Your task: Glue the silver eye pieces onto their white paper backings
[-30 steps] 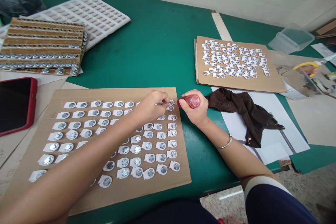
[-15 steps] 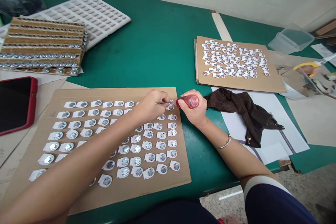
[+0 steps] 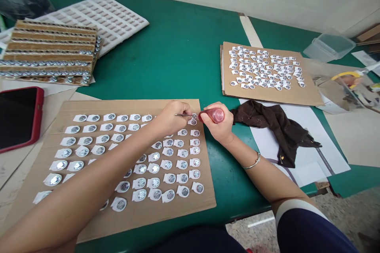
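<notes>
My left hand [image 3: 173, 118] is closed on a thin metal tool [image 3: 180, 115], perhaps tweezers; most of it is hidden by the fingers. It hovers over the far right corner of a cardboard sheet [image 3: 204, 201]. My right hand [image 3: 221, 128] grips a translucent red squeeze bottle [image 3: 217, 115], its narrow end pointing left at a small round metal piece [image 3: 193, 116] in the corner. Rows of such pieces on white tabbed backings, like this metal disc [image 3: 182, 191], cover the sheet. My left forearm hides part of the rows.
At the back right lies another cardboard sheet [image 3: 267, 95] of small discs. A dark brown cloth [image 3: 276, 126] rests on white paper beside my right forearm. To the left are a red-cased phone [image 3: 19, 118], stacked cardboard strips [image 3: 44, 57] with metal pieces and a white gridded tray [image 3: 118, 16].
Almost nothing differs. Both hands stay in the same place with the same grip; the view has shifted very slightly.
</notes>
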{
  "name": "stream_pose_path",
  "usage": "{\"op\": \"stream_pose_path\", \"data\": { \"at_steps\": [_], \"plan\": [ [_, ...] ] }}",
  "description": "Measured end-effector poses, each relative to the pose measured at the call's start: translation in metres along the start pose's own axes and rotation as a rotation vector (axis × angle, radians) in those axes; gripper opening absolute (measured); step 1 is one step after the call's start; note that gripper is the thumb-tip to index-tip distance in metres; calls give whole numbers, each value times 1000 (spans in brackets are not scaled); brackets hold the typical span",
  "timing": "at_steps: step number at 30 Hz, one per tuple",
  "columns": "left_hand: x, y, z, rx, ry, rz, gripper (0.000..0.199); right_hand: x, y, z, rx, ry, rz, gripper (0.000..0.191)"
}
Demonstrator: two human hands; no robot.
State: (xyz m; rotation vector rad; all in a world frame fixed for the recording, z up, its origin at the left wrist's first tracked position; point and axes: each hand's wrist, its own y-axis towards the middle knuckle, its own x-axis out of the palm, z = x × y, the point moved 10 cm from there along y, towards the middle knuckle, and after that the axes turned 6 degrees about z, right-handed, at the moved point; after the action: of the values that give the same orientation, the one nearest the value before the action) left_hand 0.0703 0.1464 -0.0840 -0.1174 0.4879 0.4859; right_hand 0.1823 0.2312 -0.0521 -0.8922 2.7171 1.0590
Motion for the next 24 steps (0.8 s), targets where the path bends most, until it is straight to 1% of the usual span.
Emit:
{"op": "stream_pose_path", "data": {
  "at_steps": [6,12,16,18,20,22,24],
  "plan": [
    [1,-1,-3,-36,-10,-11,9,-1,0,-1,-6,17,11,24],
    [0,-1,1,-12,-13,-6,10,1,-1,1,-1,18,-1,24],
    [1,-1,-1,-32,-10,-8,9,-1,2,-1,15,29,21,23],
    [1,0,-3,-61,9,-11,9,-12,6,-1,64,41,81,21],
    [-3,1,-3,-98,36,-17,8,-27,11,3,167,88,155,19],
    [-11,2,0,-134,30,-1,6,-45,15,6,277,173,214,20],
    [-22,1,5,-179,-39,39,6,-64,18,7,339,250,257,23]
  ]
}}
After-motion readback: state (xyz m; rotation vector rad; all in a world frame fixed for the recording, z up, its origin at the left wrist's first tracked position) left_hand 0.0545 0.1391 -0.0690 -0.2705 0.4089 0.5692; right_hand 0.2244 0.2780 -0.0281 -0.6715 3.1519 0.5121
